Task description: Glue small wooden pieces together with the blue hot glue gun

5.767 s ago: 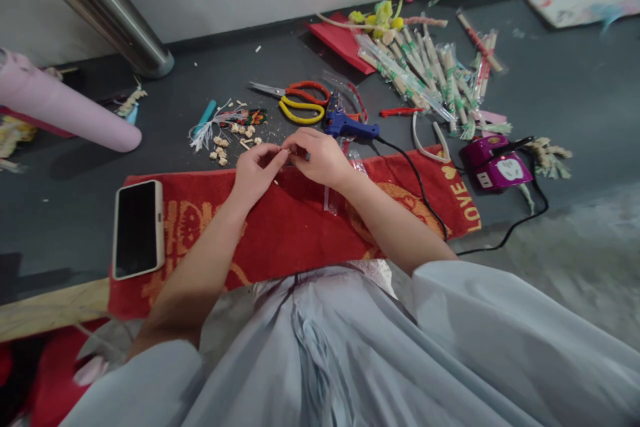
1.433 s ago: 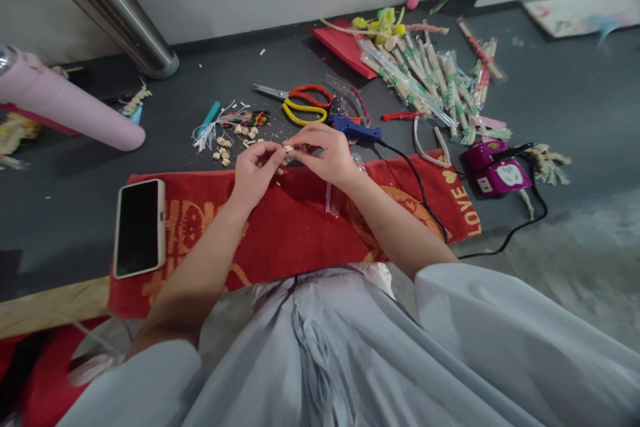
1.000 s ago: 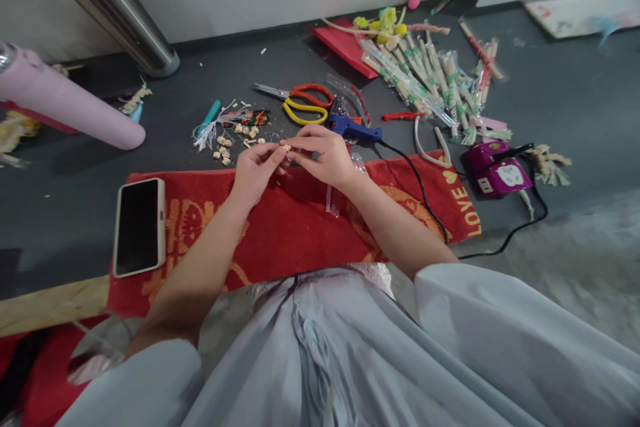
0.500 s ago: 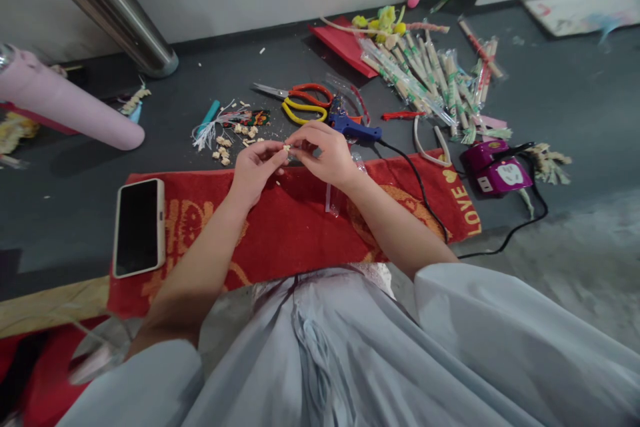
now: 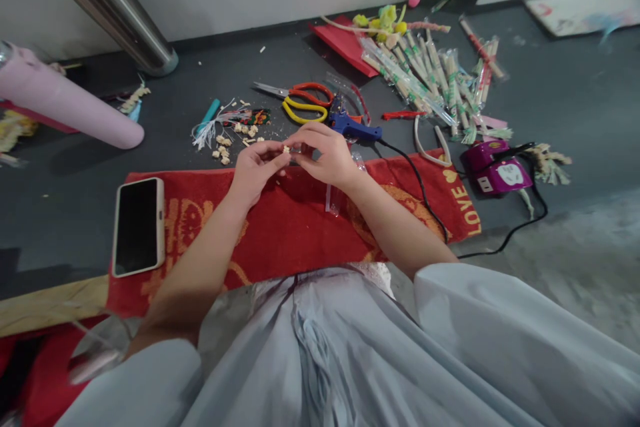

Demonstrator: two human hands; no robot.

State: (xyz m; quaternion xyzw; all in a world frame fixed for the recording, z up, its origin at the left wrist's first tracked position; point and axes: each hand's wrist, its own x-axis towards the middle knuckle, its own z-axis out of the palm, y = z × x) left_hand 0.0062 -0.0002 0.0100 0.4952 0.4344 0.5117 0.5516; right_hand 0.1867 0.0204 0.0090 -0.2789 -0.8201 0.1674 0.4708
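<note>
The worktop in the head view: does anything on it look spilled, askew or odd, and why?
Loose pale pieces lie scattered beyond the left hand, looking rather spilled because they are in no container. One stray white bit lies apart, farther back. Nothing looks plainly damaged.
</note>
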